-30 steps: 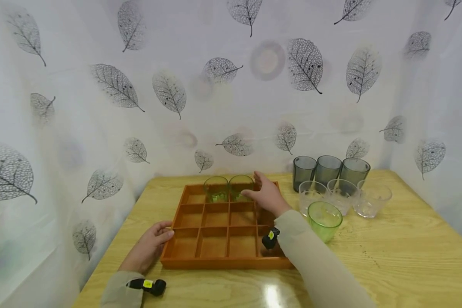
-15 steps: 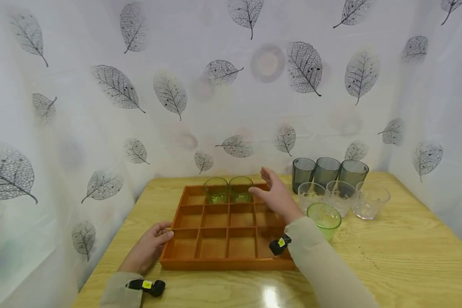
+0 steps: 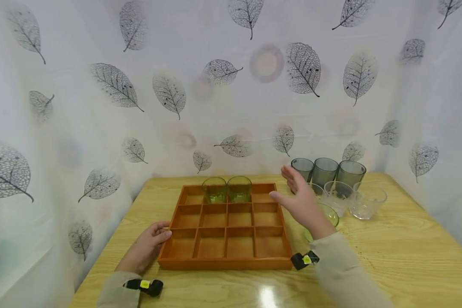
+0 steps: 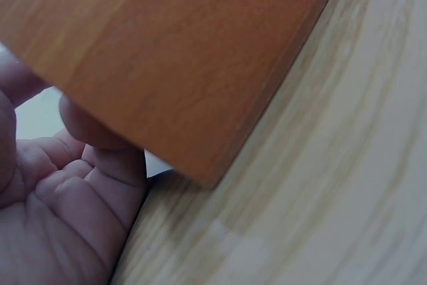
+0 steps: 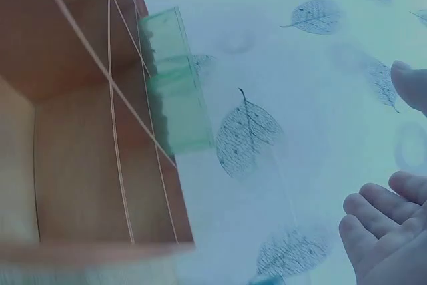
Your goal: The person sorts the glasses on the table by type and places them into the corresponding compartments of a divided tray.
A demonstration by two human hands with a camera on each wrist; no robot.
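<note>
Here, left hand [image 3: 144,248]: we grip the tray [image 3: 223,264], fingers bent
Right hand [image 3: 306,207]: thumb and fingers apart, near the tray

From the head we look forward and down on the table [image 3: 408,256]. Our left wrist view is very near the tray [image 4: 167,65]; the tilted right one shares the green glasses [image 5: 181,115] with the head view.

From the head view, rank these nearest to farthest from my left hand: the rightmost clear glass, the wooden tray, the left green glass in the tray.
1. Wooden tray: its left side touches your left hand.
2. Left green glass: in the tray's back row.
3. Rightmost clear glass: on the table, right of the tray.
</note>
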